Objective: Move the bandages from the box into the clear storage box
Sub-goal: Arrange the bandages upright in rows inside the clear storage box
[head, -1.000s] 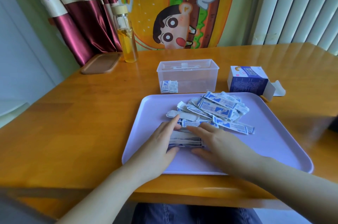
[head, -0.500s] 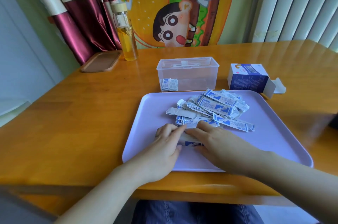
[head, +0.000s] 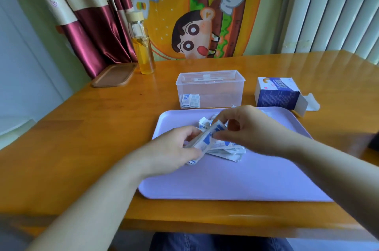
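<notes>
Lilac plastic formed a wide tray (head: 235, 179) lying flat on an orange-brown wooden surface (head: 86, 144). Above the tray's far half, both hands met over a loose heap of bandages (head: 227, 151) in white and blue wrappers. The left hand (head: 174, 152) had its fingers (head: 189, 135) curled around a small stack of bandages (head: 208, 137), which tilted up from lower left to upper right. The right hand (head: 249, 127) pinched the upper end of that same stack between thumb and fingertips, so both hands grasped it together. Motion blur softened the right forearm.

Just beyond the tray stood the clear storage box (head: 210, 89), open at the top, with a few wrapped bandages leaning upright in its left front corner. To its right, near the tray's far right corner, the blue and white bandage box (head: 276, 95) lay on its side with its end flap open toward the right.

Farther back on the left stood a glass bottle (head: 142, 45) part-filled with yellow liquid, beside a flat brown wooden lid or tray (head: 113, 75). Behind the surface hung a cartoon hamburger cloth (head: 196, 15), maroon and cream curtains (head: 86, 15) at left, and pale vertical blinds (head: 338, 9) at right.
</notes>
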